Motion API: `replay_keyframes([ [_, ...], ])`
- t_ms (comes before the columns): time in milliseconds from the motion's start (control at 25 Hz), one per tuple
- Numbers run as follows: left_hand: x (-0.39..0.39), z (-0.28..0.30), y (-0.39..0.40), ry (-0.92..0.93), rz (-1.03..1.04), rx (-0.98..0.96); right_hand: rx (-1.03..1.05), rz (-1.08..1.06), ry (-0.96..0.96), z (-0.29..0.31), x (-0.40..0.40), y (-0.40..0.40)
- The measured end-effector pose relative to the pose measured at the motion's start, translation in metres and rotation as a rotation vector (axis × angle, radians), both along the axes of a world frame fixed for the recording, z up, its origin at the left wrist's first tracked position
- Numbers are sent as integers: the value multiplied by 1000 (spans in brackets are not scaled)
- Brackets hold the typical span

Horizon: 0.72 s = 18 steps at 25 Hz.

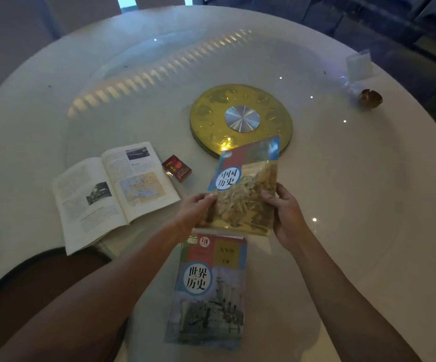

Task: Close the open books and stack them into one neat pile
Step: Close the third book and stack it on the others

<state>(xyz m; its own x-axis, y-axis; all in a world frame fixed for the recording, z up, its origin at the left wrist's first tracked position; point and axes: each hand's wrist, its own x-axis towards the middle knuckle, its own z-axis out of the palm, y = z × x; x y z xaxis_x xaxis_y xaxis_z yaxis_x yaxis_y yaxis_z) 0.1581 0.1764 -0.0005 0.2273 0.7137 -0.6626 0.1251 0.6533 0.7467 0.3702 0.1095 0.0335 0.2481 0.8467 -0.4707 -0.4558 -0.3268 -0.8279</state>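
Observation:
I hold a closed history book with a tan battle-scene cover (245,184) in the air above the table. My left hand (194,209) grips its left lower edge and my right hand (286,212) grips its right lower edge. Right below it, near the table's front edge, a second closed book with a warship on its cover (209,293) lies flat. To the left, a third book (112,194) lies open, its pages showing photos and a map.
A red cigarette pack (177,168) lies between the open book and a round gold turntable hub (240,118) at the centre of the white round table (355,178). A small brown object (370,98) and a clear packet (358,65) sit at the far right. A dark chair (36,291) stands at lower left.

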Motion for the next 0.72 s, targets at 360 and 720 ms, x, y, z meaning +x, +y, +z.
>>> replay_keyframes([
  [360,-55,-46,-126,294,70,183,-343,66,-316,-60,-68,-104],
  [720,-94,-75,-208,464,-95,246,-486,283,-707,-99,-103,-192],
])
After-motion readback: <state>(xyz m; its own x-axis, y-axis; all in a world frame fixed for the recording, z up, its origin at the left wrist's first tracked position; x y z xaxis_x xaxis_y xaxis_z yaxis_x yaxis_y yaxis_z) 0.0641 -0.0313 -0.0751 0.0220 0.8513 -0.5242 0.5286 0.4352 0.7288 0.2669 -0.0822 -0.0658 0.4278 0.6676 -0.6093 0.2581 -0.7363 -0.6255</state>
